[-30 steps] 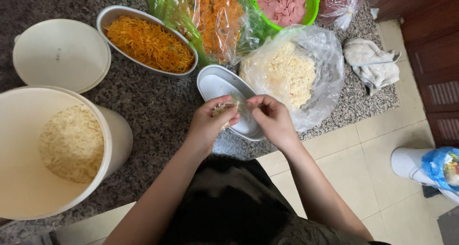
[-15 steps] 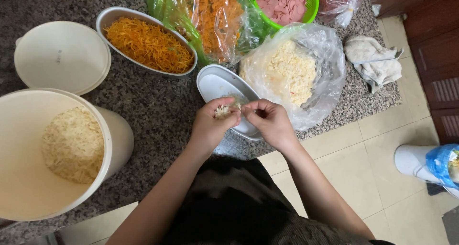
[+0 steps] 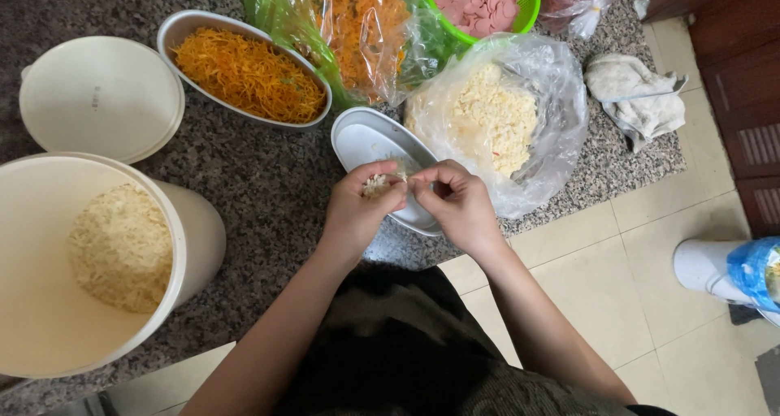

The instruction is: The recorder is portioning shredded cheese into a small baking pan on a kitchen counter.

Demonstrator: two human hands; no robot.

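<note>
A: While both hands meet over the near edge of the counter, note the grip — left hand [image 3: 357,209] cupped, fingers curled round a small pale lump of shredded stuff [image 3: 379,184]; right hand [image 3: 459,205] beside it, thumb and forefinger pinched together at the lump's edge.

B: Where does the lump sit?

A: Between the two hands, just above the near rim of the empty oval dish [image 3: 366,140]. Fingertips of both hands touch or nearly touch there.

B: How would it handle?

A: Light, soft, crumbly by the look — loose shreds, likely to shed bits if squeezed unevenly. Best held cupped from below, pinched only gently at the sides. Whether it is sticky, cannot tell.

B: Further out?

A: Left, a big cream tub [image 3: 49,302] of pale grated material, its lid [image 3: 101,99] lying apart behind it. Right of the dish, touching it, an open clear bag [image 3: 552,123] of yellowish crumbs. Beyond — an oval dish of orange shreds [image 3: 244,71], a bag of more orange shreds [image 3: 357,26], a green basket of pink slices [image 3: 479,2]. A crumpled cloth [image 3: 634,99] at the far right corner.
</note>
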